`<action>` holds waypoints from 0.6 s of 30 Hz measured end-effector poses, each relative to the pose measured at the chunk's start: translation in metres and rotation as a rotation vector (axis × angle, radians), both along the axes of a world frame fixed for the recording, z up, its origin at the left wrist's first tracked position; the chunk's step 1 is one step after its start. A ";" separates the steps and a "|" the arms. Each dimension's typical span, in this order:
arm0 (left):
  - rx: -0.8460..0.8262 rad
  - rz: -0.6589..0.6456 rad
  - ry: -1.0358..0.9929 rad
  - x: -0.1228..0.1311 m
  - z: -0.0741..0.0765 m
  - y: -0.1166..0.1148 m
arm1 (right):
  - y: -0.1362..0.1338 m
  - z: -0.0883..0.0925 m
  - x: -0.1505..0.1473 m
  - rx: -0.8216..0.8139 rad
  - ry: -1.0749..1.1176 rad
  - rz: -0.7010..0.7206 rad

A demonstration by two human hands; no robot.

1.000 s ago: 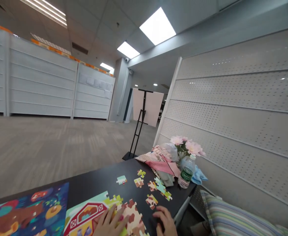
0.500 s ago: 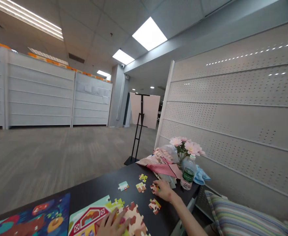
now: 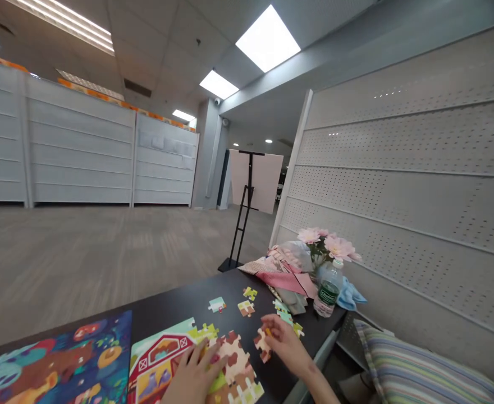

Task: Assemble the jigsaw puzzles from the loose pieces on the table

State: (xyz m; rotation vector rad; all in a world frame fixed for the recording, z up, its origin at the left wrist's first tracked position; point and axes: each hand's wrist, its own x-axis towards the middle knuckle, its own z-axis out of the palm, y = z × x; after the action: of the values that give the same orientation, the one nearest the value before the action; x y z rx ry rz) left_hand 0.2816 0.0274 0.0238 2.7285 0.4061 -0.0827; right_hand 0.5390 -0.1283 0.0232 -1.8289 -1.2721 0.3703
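Observation:
My left hand (image 3: 195, 375) lies with its fingers apart on the assembled part of a farm jigsaw puzzle (image 3: 158, 359), touching the brown-and-white cow-patterned pieces (image 3: 232, 359). My right hand (image 3: 283, 342) pinches a small puzzle piece, mostly hidden by the fingers, above a cow-patterned piece (image 3: 262, 346). Loose pieces (image 3: 247, 300) lie farther up the black table (image 3: 179, 311). A finished colourful picture puzzle (image 3: 53, 359) lies at the left.
A water bottle (image 3: 328, 290), pink artificial flowers (image 3: 326, 244), folded cloths (image 3: 287, 275) and a blue cloth (image 3: 350, 297) stand at the table's far end. A perforated partition (image 3: 398, 196) rises at right, with a striped cushion (image 3: 424, 365) below. Carpet spreads left.
My right hand has moved back toward me from the loose pieces, now pinching one. My left hand stays on the puzzle. The view has shifted slightly.

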 end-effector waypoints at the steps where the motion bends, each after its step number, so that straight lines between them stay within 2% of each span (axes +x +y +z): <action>1: -0.012 -0.007 -0.006 -0.002 0.005 -0.002 | -0.005 -0.005 -0.008 0.016 0.078 0.020; 4: -0.023 -0.003 -0.010 -0.009 0.018 -0.006 | -0.016 -0.020 -0.025 0.096 0.319 0.011; 7: -0.013 0.011 -0.020 -0.012 0.020 -0.008 | -0.020 -0.028 -0.027 0.148 0.402 -0.042; 14: 0.009 0.001 -0.044 -0.005 0.004 -0.003 | -0.021 -0.036 -0.023 0.217 0.405 -0.080; 18: 0.028 0.009 -0.014 0.000 -0.004 -0.001 | -0.018 -0.038 -0.021 0.149 0.305 -0.077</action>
State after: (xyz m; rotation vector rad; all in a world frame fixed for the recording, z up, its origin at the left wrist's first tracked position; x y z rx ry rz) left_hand 0.2819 0.0267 0.0201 2.7533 0.4184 -0.0557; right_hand 0.5184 -0.1464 -0.0148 -1.6196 -0.9900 0.4789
